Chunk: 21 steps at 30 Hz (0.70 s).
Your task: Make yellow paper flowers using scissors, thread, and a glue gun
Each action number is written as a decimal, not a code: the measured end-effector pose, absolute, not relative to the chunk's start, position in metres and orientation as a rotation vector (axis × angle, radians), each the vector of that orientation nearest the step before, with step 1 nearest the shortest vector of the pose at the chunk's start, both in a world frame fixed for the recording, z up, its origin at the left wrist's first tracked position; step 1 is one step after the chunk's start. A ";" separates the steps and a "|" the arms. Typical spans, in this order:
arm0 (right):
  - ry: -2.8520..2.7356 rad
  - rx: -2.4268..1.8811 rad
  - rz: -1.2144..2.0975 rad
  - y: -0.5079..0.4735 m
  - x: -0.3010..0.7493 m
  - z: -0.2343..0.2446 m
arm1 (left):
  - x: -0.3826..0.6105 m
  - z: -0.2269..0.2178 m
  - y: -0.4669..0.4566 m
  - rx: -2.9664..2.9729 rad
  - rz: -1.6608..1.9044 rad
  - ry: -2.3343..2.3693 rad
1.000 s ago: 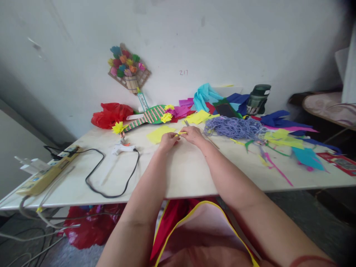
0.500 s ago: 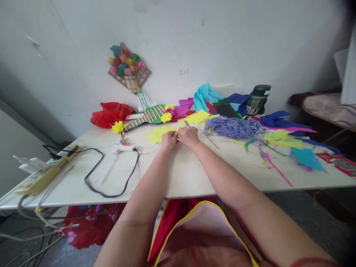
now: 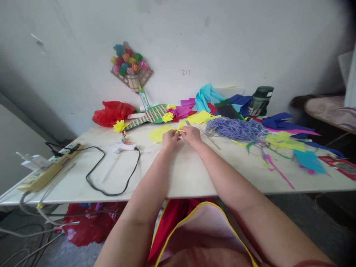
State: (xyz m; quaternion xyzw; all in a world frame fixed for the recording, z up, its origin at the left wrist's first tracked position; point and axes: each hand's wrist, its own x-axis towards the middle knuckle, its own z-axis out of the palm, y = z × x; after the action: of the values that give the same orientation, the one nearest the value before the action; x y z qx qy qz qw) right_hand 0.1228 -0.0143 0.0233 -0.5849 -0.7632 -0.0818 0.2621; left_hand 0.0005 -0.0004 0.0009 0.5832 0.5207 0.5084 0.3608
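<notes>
My left hand (image 3: pixel 170 139) and my right hand (image 3: pixel 190 134) meet over the middle of the white table (image 3: pixel 178 174), fingers pinched together. Between them they grip a small folded strip of yellow paper (image 3: pixel 180 129). A larger yellow paper sheet (image 3: pixel 157 134) lies flat just beyond my left hand. Scissors (image 3: pixel 187 122) lie just behind my right hand, next to more yellow paper (image 3: pixel 199 117).
A white glue gun (image 3: pixel 123 147) with a black cord (image 3: pixel 111 181) lies at left, plugged into a power strip (image 3: pixel 44 172). Purple yarn (image 3: pixel 233 128), coloured paper scraps (image 3: pixel 286 141), a green bottle (image 3: pixel 258 101), a red bag (image 3: pixel 112 112) and a paper-flower craft (image 3: pixel 144 116) line the back.
Both hands have stayed close together, working the yellow strip; they drew nearer each other half a second ago. The view has shifted slightly.
</notes>
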 end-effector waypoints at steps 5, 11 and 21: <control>-2.104 -1.562 -0.301 -0.016 0.122 0.025 | 0.001 0.002 -0.005 1.493 1.288 1.283; -2.191 -1.430 -0.436 -0.020 0.120 0.026 | 0.003 0.011 -0.015 1.385 1.256 1.082; -1.970 -1.370 -0.182 -0.005 0.131 0.015 | -0.012 0.015 -0.015 1.163 1.293 0.868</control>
State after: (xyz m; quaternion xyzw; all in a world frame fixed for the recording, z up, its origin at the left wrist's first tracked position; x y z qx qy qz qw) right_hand 0.1308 -0.0049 0.0152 -0.5314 -0.7639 -0.0707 0.3593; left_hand -0.0119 -0.0149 0.0146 0.4940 0.3689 0.5495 0.5638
